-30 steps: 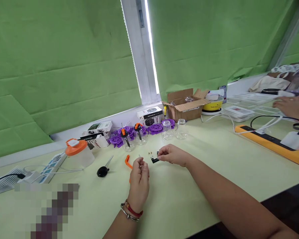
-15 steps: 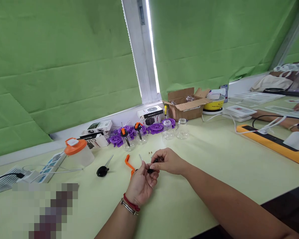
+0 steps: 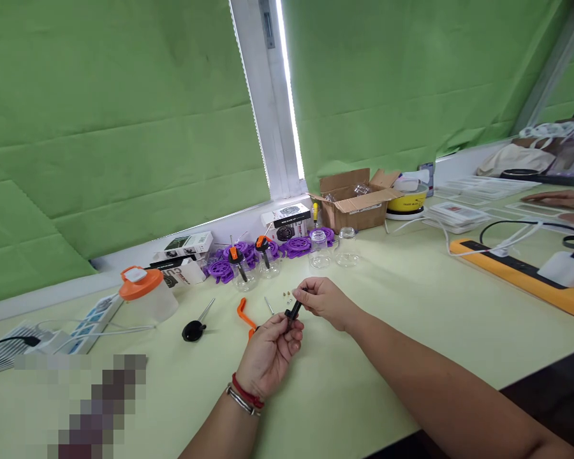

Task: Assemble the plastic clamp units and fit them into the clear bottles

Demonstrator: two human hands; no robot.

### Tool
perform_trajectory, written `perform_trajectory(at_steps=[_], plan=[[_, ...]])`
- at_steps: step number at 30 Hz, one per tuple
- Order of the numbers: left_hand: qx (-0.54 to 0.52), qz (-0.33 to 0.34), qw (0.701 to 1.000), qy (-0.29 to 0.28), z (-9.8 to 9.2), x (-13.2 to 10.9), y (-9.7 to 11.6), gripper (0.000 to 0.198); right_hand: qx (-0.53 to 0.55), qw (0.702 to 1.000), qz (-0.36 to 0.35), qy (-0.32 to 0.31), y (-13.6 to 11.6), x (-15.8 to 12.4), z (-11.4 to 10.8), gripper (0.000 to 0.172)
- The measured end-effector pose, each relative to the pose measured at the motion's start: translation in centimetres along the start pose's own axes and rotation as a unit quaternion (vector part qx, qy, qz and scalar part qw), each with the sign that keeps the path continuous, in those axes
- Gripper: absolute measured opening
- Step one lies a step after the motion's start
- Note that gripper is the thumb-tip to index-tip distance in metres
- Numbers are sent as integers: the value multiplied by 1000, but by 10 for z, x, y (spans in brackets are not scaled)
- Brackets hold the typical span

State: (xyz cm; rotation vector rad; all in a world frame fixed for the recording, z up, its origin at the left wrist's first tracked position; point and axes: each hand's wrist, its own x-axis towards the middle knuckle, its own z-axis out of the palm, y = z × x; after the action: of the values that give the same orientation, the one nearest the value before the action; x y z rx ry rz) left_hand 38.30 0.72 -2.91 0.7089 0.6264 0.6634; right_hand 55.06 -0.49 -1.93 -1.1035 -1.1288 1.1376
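The left hand (image 3: 268, 357) and right hand (image 3: 328, 305) are close together, the fingertips of both closed on one black part (image 3: 294, 310), held slanted between them over the middle of the surface (image 3: 330, 395). The left hand grips its near end, the right its far end. Just beyond lie small brass bits (image 3: 286, 294); a metal rod (image 3: 268, 306) and an orange handle (image 3: 242, 311) lie to the left, the handle partly behind the left hand. Farther left is a black disc (image 3: 194, 331) with a rod, then a jug (image 3: 150, 301) with an orange lid. On the far side, two topped jars (image 3: 242, 275) stand left of two open jars (image 3: 320, 253), with purple pieces (image 3: 297, 247) behind. Beyond, to the right, are a carton (image 3: 361, 218) and a yellow tub (image 3: 406, 203). At far right, another person's hand (image 3: 552, 199) rests near an orange power strip (image 3: 521, 272).
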Motion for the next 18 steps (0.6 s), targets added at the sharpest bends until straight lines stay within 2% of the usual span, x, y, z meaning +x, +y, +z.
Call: perform_trajectory(at_steps=[9, 18], plan=[[-9, 17, 999, 31, 1, -1, 1, 13, 60, 997, 43, 30, 4, 5, -3, 40], [-38, 16, 999, 16, 2, -2, 4, 14, 92, 992, 66, 63, 8, 9, -8, 39]])
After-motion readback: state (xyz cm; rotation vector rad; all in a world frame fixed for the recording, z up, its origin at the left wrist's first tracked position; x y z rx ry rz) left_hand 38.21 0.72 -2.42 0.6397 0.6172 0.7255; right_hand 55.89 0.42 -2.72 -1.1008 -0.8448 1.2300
